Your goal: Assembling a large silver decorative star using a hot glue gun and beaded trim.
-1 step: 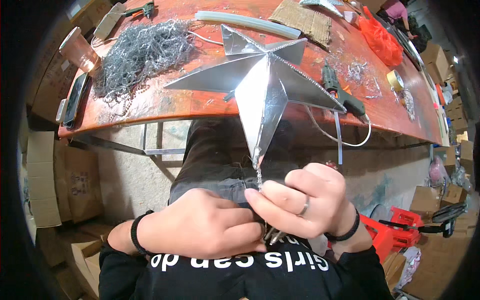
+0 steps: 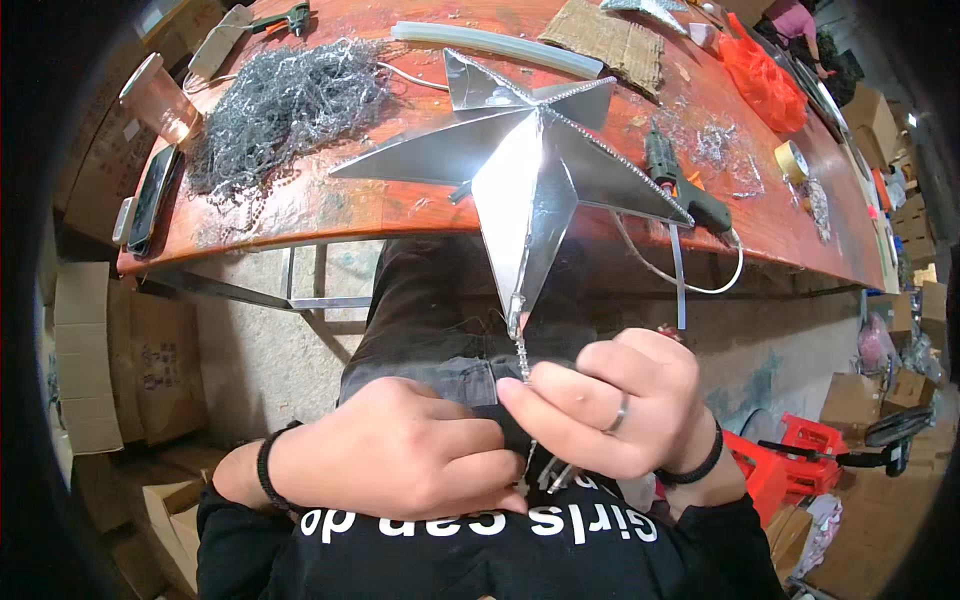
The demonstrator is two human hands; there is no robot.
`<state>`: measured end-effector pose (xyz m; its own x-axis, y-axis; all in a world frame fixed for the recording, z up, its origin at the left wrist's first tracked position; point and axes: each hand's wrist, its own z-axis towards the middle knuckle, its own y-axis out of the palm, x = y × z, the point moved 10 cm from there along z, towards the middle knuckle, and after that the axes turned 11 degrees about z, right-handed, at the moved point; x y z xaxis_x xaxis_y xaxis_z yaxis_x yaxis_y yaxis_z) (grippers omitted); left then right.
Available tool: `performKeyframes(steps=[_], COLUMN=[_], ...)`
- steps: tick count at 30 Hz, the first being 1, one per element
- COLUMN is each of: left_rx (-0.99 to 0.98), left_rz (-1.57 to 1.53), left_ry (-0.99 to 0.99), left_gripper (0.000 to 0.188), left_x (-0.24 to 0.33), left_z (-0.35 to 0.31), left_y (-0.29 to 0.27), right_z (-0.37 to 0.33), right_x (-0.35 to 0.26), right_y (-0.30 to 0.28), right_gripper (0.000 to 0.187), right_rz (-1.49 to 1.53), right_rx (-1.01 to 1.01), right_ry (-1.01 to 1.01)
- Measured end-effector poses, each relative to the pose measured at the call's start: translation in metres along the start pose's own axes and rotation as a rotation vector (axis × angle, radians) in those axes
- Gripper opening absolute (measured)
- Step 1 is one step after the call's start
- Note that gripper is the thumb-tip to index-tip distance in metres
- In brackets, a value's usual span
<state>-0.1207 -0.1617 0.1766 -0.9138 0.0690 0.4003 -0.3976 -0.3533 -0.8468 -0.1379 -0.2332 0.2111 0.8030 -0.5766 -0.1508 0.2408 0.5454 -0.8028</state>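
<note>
A silver five-pointed star [image 2: 520, 190] lies on the table's near edge, one long point jutting out toward me over my lap. From that point's tip runs a thin silver beaded strand [image 2: 521, 352]. My right hand [image 2: 625, 405], wearing a ring, pinches the strand between thumb and forefinger just below the tip. Farther down, my left hand [image 2: 410, 450] is closed with the strand's lower part running to its fingertips. Slim metal prongs [image 2: 555, 476] show beneath my right hand; the rest of that tool is hidden, so I cannot tell its kind.
On the red table [image 2: 420, 205] are a tangled heap of silver trim [image 2: 290, 115], glue sticks [image 2: 495, 47], a green glue gun [image 2: 685, 185] with its cord, a phone [image 2: 155, 200], a cup [image 2: 160, 98], a tape roll [image 2: 790, 160] and a red bag [image 2: 757, 75].
My right hand has shifted slightly to the right, away from the left. More of the strand shows between the two hands. The star has barely moved.
</note>
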Motion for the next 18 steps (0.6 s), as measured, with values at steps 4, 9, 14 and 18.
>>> performKeyframes(steps=[4, 9, 14, 18], left_rx=[0.026, 0.136, 0.096, -0.006], left_rz=[0.066, 0.313, 0.391, 0.23], left_ry=[0.042, -0.026, -0.065, -0.14], left_gripper=[0.024, 0.045, 0.077, 0.084], left_x=[-0.017, -0.086, -0.135, -0.152], left_z=[-0.003, 0.025, 0.06, 0.071], left_y=[-0.034, -0.087, -0.086, -0.071], right_z=[-0.009, -0.006, -0.008, -0.013], right_x=[-0.001, -0.001, -0.003, 0.001], right_y=[-0.006, -0.001, 0.011, 0.017], right_gripper=[0.027, 0.023, 0.029, 0.028], right_rz=[0.077, 0.089, 0.071, 0.058], right_rx=[0.016, -0.04, -0.06, -0.109], right_ry=[0.021, 0.085, 0.077, 0.107])
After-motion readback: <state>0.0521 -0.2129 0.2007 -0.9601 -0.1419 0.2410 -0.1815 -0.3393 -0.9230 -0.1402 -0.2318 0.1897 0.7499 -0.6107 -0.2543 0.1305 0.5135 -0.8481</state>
